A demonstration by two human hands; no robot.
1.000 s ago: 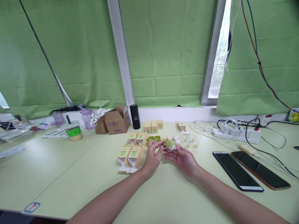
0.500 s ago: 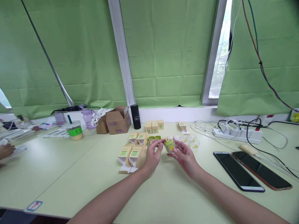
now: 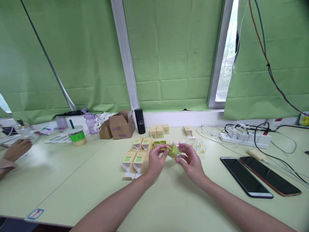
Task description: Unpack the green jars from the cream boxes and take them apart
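Note:
Both hands are on a small clear jar with a green lid (image 3: pixel 173 151), tilted above the table. My left hand (image 3: pixel 156 159) is closed, pinching the tan cord loop at the lid's left side. Around the jar's clear right side curl the fingers and thumb of my right hand (image 3: pixel 193 162). Just behind the hands lie several green lids (image 3: pixel 159 142) and pale pink pieces (image 3: pixel 176 142), partly hidden. Clear jars with yellow spots (image 3: pixel 199 145) stand to the right. Opened card boxes (image 3: pixel 140 158) with green labels lie left of my left hand.
Small closed boxes (image 3: pixel 159 131) and one opened box (image 3: pixel 188 131) stand farther back. To the right are two phones (image 3: pixel 246 177) and a power strip (image 3: pixel 246 139) with cables. A drink cup (image 3: pixel 77 137), a carton (image 3: pixel 122 125) and another person's hand (image 3: pixel 18 149) are at left.
The jar has turned in my fingers, its lid now tipped toward my left hand. My right hand's grip has shifted from beneath the jar to its right side. Another person's hand has appeared at left.

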